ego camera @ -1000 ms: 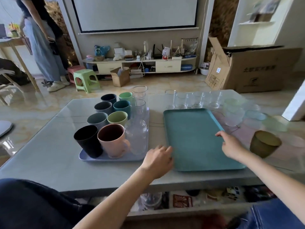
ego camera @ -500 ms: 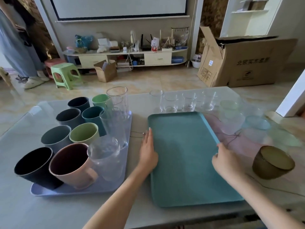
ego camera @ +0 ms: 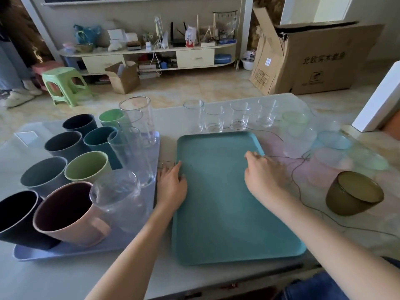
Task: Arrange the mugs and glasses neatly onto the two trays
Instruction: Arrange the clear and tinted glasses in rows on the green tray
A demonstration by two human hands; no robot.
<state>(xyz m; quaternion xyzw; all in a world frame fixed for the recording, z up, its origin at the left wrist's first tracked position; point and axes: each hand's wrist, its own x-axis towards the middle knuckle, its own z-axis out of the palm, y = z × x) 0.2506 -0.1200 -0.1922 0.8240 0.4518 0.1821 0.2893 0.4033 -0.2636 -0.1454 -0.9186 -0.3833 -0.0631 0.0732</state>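
Teal tray (ego camera: 227, 202), empty, lies flat on the grey table (ego camera: 65, 278) at centre, its long axis running from 12 to 6 o'clock. Left hand (ego camera: 172, 185) rests against the tray's 9 o'clock edge, fingers extended and lightly curled over the rim, grasping it. Right hand (ego camera: 264, 176) lies on the 3 o'clock edge near the far corner, fingers bent over the rim; whether they clamp it or merely rest cannot be told.

At 9 o'clock of the teal tray, just beside it, sits the lavender tray (ego camera: 86, 250), loaded with two columns of mugs: pink mug (ego camera: 69, 215) and black mug (ego camera: 15, 217) nearest the viewer, then olive-green mug (ego camera: 88, 167), grey mug (ego camera: 43, 174) and darker mugs beyond. A column of tall clear glasses (ego camera: 136, 120) stands along that tray's right side.

At 12 o'clock, off the tray, four small clear glasses (ego camera: 214, 118) stand in a row on the table. At 2 to 3 o'clock, pale tinted glasses (ego camera: 334, 141) cluster, and an amber glass bowl (ego camera: 354, 193) sits tilted, well apart from the right hand.
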